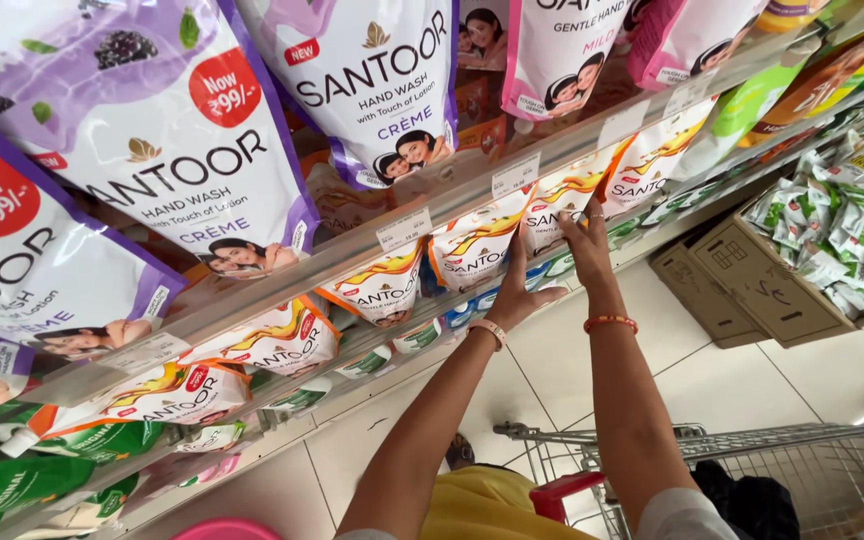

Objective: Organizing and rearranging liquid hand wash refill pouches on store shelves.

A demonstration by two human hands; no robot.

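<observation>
Both hands reach up to orange-and-white pouches on the middle shelf. Left hand, fingers spread, rests against one pouch; right hand, fingers extended, touches the neighbouring pouch. Trolley below.

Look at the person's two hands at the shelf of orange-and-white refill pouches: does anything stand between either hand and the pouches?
Nothing visible does. The left hand and the right hand both rest directly on the orange-and-white pouches, just below the shelf rail with its price tags. The trolley stands lower, beside the arms.
</observation>
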